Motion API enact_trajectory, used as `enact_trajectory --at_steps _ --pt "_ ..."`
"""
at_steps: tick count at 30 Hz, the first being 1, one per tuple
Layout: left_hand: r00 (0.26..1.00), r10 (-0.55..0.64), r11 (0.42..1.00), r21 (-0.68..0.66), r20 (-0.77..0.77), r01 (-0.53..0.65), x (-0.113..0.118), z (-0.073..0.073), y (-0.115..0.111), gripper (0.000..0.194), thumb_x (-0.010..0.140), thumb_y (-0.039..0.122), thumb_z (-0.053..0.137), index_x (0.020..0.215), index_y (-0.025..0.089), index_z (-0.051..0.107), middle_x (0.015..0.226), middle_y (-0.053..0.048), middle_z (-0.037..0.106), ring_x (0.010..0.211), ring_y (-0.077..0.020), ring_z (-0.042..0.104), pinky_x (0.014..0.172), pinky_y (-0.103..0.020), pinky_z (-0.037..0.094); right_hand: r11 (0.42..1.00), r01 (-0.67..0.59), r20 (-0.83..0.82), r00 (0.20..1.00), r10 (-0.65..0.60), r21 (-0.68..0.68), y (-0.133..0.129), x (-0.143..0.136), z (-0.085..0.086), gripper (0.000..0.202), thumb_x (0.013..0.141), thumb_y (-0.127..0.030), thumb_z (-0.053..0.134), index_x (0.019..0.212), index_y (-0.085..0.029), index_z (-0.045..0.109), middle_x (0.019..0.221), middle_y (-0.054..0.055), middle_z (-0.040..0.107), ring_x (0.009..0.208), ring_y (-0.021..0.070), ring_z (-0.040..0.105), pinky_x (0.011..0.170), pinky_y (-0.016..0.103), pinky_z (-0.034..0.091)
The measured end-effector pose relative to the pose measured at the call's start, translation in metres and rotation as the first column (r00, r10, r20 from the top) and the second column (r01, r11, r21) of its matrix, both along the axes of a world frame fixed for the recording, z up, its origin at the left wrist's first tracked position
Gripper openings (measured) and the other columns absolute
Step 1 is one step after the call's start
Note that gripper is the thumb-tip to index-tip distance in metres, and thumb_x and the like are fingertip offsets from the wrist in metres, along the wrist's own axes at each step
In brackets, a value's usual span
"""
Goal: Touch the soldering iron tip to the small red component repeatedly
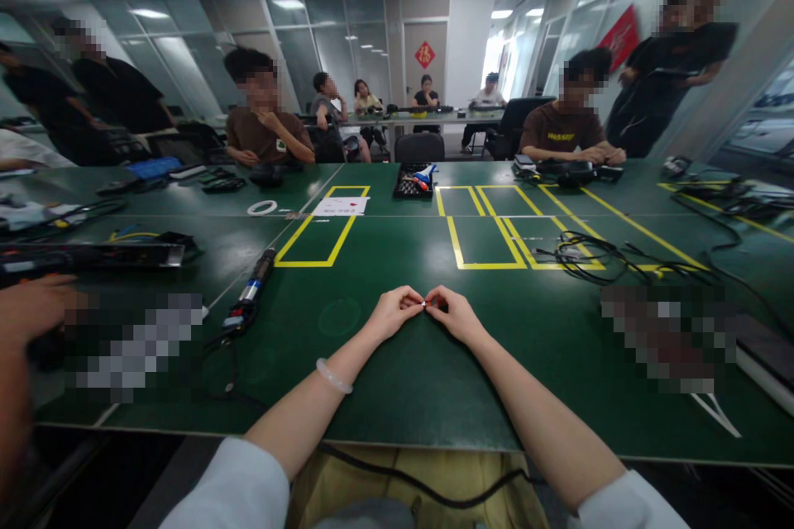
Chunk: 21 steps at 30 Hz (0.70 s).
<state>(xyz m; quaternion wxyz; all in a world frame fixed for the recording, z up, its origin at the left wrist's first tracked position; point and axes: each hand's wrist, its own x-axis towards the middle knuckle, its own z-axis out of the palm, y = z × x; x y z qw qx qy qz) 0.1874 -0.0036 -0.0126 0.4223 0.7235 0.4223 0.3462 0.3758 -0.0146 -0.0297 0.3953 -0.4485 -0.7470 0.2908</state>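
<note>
My left hand (398, 307) and my right hand (454, 312) meet above the green table (409, 388), fingertips pinched close together. Between them shows a tiny whitish and reddish piece (424, 303), too small to name. Both hands are closed, thumbs against the index fingers. A pale bracelet (333, 377) circles my left wrist. To the left of my hands lies a slim device (251, 291) with a silver cylinder and exposed wires, joined to a dark cable (229, 372).
Yellow tape outlines (490, 266) mark the table ahead. Beyond stands a black tray (413, 182) holding small parts and a blue-and-white tool. Tangled black cables (583, 250) lie at right. A co-worker's hand (43, 306) reaches in at left. Two people sit across the table.
</note>
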Motion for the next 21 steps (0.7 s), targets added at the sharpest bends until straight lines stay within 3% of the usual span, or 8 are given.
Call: enact_trajectory --at_steps 11,21 --pt "1.0 0.009 1.0 0.027 -0.023 -0.009 -0.0059 -0.0006 0.0003 0.029 0.078 0.04 0.064 0.091 0.014 0.067 0.087 -0.006 0.069 0.078 -0.0153 0.064 0.072 -0.026 0.048 1.0 0.011 -0.019 1.0 -0.011 -0.01 -0.0037 -0.0037 0.0059 0.014 0.078 -0.02 0.057 0.092 -0.019 0.059 0.084 0.001 0.065 0.07 0.0138 0.057 0.068 0.026 0.044" --pt "1.0 0.028 1.0 0.004 -0.009 -0.028 -0.0085 0.0055 0.0007 0.025 0.08 0.036 0.058 0.087 0.014 0.069 0.085 -0.005 0.07 0.078 -0.0154 0.063 0.074 -0.026 0.047 1.0 0.02 -0.034 0.999 -0.02 -0.01 -0.0032 -0.0061 0.0048 0.011 0.078 -0.022 0.057 0.089 -0.019 0.059 0.076 -0.001 0.063 0.065 0.013 0.056 0.065 0.024 0.042"
